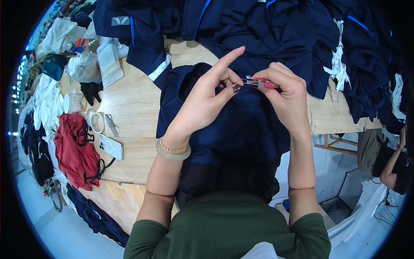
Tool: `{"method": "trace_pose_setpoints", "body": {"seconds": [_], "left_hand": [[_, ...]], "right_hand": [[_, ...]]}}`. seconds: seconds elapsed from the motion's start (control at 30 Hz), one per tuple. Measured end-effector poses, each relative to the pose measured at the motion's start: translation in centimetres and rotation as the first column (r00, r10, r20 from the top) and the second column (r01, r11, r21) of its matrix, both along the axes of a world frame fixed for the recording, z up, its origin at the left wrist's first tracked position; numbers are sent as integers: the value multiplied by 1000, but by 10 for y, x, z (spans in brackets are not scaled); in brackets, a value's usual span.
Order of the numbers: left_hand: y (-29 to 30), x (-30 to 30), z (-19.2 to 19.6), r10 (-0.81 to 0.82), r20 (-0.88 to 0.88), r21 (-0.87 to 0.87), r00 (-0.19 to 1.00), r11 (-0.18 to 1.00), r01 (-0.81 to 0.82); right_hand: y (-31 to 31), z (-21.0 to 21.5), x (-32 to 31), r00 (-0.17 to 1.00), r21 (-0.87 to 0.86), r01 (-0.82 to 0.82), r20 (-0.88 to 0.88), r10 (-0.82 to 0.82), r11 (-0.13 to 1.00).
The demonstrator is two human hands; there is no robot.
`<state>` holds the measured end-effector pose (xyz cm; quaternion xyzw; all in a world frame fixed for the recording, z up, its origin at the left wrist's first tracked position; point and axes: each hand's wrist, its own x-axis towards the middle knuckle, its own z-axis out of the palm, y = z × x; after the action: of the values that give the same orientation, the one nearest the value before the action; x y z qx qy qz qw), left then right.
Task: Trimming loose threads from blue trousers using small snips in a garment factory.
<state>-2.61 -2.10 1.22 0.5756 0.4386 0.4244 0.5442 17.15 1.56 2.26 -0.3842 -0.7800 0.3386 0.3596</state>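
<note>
My right hand (pixel 288 95) grips a small pair of thread snips (pixel 271 85) with red on the handle, its metal blades pointing left. At the blade tips, the thumb and bent fingers of my left hand (pixel 202 97) are pinched together while its index finger stretches up and away. Whatever lies in that pinch is too small to make out. A dark navy garment (pixel 233 125) drapes below both hands, from the table edge down over my lap.
Navy garments with blue piping (pixel 263 39) are heaped along the far side of the wooden table (pixel 125 99). On the left lie a red bag (pixel 75 146), a phone (pixel 111 146), tape rolls (pixel 97 122) and plastic bags (pixel 84 67). Another person's arm (pixel 394 162) shows at far right.
</note>
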Motion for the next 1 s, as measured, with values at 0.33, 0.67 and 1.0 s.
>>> {"method": "trace_pose_setpoints", "body": {"seconds": [0.33, 0.67, 1.0], "left_hand": [[1, 2, -6, 8, 27, -20, 1000, 1000, -8], [3, 7, -9, 82, 131, -54, 988, 996, -76], [5, 1, -6, 9, -2, 67, 1000, 998, -8]], "right_hand": [[8, -1, 1, 992, 124, 122, -45, -117, 985], [16, -9, -13, 989, -106, 71, -120, -83, 992], [24, -15, -6, 973, -283, 102, -173, -155, 954]]}}
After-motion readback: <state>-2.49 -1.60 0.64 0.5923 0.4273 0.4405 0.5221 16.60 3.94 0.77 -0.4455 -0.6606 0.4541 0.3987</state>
